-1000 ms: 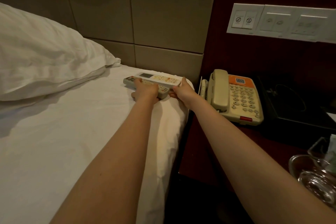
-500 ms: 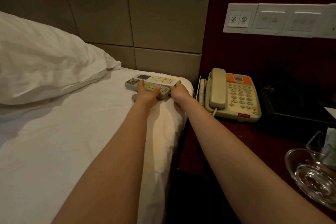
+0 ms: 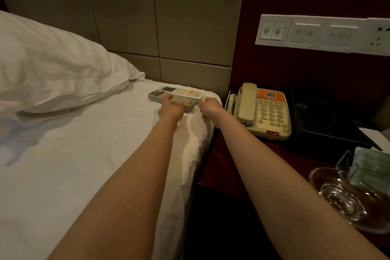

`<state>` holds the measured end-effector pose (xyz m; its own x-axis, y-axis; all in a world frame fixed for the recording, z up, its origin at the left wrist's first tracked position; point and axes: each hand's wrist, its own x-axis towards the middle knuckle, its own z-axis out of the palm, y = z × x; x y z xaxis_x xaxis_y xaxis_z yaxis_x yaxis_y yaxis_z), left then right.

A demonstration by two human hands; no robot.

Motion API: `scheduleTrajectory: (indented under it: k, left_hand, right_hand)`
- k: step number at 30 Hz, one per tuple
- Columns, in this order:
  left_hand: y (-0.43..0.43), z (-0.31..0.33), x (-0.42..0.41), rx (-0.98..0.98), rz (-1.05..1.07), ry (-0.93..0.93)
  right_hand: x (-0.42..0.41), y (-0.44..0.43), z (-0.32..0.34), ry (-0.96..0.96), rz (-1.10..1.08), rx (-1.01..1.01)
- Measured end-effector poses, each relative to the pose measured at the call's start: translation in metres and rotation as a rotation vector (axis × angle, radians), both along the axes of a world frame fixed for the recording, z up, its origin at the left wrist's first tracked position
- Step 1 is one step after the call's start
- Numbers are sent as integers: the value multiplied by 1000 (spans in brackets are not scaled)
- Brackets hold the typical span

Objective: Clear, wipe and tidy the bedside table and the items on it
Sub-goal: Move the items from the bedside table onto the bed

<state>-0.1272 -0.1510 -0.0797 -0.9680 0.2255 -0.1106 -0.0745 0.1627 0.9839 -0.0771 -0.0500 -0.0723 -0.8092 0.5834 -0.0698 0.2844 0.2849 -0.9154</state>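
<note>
handling the grey remote (image 3: 156, 95) and white remote (image 3: 184, 91), side by side on the bed sheet (image 3: 84, 154) at centre frame: light, stiff plastic, probably slick, best held across the long edges. my left hand (image 3: 171, 110) curls over the grey one; my right hand (image 3: 212, 107) touches the white one's right end, grip unclear.

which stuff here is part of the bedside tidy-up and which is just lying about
Job: grey remote control, white remote control with a screen, beige corded telephone, clear glass dish, black tray, dark wooden bedside table.
Just there: white pillow, white bed sheet, white wall switch panel, beige padded headboard.
</note>
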Motion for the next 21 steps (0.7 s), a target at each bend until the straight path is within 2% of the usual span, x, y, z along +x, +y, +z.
scheduleTrajectory:
  k: [9,13,17,21]
  left_hand:
    - [0,30,75,-50,-172,10]
    - [5,40,109,-15,-268,8]
    - [19,50,152,-54,-349,80]
    - [38,59,198,-63,-455,26]
  right_hand:
    - [61,0,24,0,-33,4]
    - [111,1,36,42,-111,96]
    - [164,7,50,122,-168,84]
    - [230,16,64,145,-286,203]
